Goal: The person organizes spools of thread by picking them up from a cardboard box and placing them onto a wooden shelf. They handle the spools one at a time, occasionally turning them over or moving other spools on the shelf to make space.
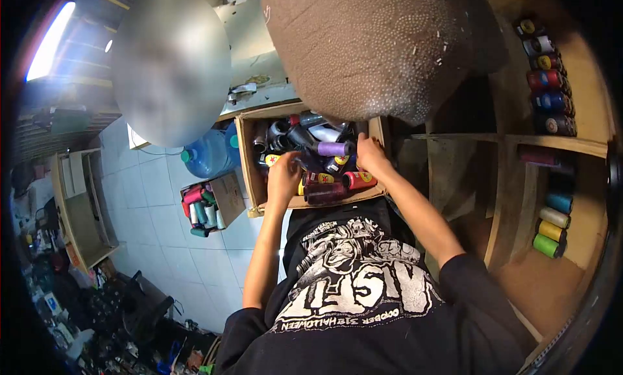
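A wooden drawer (245,161) stands pulled out in front of my body, full of thread spools. My left hand (284,175) reaches over its left part, fingers bent down among dark spools; what they hold, if anything, is hidden. At the right side of the drawer, my right hand (370,153) has its fingers bent near the inner wall, their tips not clear. Between the hands lies a purple spool (333,148). Nearer my body are a red spool (359,180) and a dark red spool (326,193).
A cardboard box (228,200) of spools and blue water bottles (209,156) stand on the tiled floor to the left. Wooden shelves (551,141) with spools are at the right. Brown dotted fabric (383,50) hangs beyond the drawer.
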{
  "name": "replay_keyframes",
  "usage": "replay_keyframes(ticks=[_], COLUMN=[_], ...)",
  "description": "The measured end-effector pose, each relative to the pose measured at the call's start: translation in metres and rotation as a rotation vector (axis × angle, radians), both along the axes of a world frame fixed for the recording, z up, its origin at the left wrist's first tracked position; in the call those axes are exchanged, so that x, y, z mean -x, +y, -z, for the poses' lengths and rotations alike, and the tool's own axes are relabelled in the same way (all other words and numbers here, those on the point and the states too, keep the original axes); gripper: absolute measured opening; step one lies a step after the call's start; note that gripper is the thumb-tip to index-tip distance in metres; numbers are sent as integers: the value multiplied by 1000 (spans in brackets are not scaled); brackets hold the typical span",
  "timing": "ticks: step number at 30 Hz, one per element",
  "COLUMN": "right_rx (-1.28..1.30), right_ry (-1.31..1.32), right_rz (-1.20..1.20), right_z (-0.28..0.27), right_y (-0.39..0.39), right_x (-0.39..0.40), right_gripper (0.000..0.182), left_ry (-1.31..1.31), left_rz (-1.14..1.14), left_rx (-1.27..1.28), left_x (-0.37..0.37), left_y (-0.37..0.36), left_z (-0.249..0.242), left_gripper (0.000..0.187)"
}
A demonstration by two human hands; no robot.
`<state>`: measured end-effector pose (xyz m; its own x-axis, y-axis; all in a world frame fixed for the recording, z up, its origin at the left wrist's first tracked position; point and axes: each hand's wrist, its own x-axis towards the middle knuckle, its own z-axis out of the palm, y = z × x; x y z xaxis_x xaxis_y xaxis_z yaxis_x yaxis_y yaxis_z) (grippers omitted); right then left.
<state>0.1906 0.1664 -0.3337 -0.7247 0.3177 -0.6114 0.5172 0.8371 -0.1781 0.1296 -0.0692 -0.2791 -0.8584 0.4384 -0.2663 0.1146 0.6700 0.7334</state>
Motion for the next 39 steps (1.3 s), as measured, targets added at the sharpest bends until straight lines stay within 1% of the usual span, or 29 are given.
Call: replay_keyframes(ticks=[2,4,5,6,8,9,10,11,13,14,15,16,18,20,21,22,24,26,28,29,31,32,33,34,35,36,37,38,39], right_rx=[27,180,253,301,386,517,508,506,548,455,360,270,505,119,220,307,204,76,4,-140,-391,-505,-584,-714,-684,-662,-674,-745,-702], right_ry=[150,281,348,438,624,640,662,680,751,806,856,899,1021,1189,1240,1294,1422,1568,1604,1562,1482,1451,1326,1287,1235,1024,917,938,1058], right_rz=[94,224,292,283,254,343,331,318,329,285,237,182,492,294,424,550,504,507,526,491,475,480,558,507,602,728,789,775,728], right_z=[-44,-78,-94,-110,-139,-151,-166,-183,-212,-222,-231,-241,-257,-290,-309,-323,-330,-331,-333,-330,-332,-338,-348,-349,-351,-361,-365,-351,-328], right_y=[-7,0,4,10,21,25,31,35,42,49,58,66,80,101,98,96,110,124,136,149,170,180,188,214,240,264,280,318,371], right_x=[-15,-32,-44,-55,-75,-82,-87,-93,-98,-102,-108,-115,-124,-122,-113,-105,-94,-77,-61,-54,-38,-27,-18,-10,-2,9,18,22,22], right_gripper=[47,52,54,57,63,63,62,60,53,54,54,54,56,56,55,54,54,55,54,55,56,56,56,54,55,56,55,58,54], left_ry=[171,222,211,188,83,18,-96,-57,37,88,-43,-398,-781,-800,-809,-813,-719,-653,-486,-392,-295,-269,-271,-321,-351,-480,-524,-567,-580], left_rz=[118,196,267,342,362,403,445,450,449,445,462,303,154,163,135,189,247,226,267,307,296,292,291,302,275,63,75,85,137], left_rx=[-5,169,278,448,544,533,487,380,236,198,5,-160,-439,-565,-620,-639,-759,-982,-1192,-1319,-1399,-1425,-1449,-1474,-1505,-1446,-1440,-1434,-1450], left_x=[18,24,27,29,35,43,52,50,47,45,52,50,41,40,35,33,30,30,44,54,72,78,82,85,85,75,72,72,72], left_y=[7,21,21,24,33,32,31,25,25,27,22,18,35,34,35,37,45,56,67,75,86,94,101,107,114,125,128,129,131], left_z=[40,61,87,104,98,107,110,113,66,44,39,22,-76,-98,-111,-128,-158,-196,-218,-222,-241,-249,-253,-255,-252,-267,-267,-264,-261], left_gripper=[32,29,34,40,52,65,69,70,69,68,67,63,58,55,57,63,72,75,76,78,80,82,84,83,81,82,81,80,78])
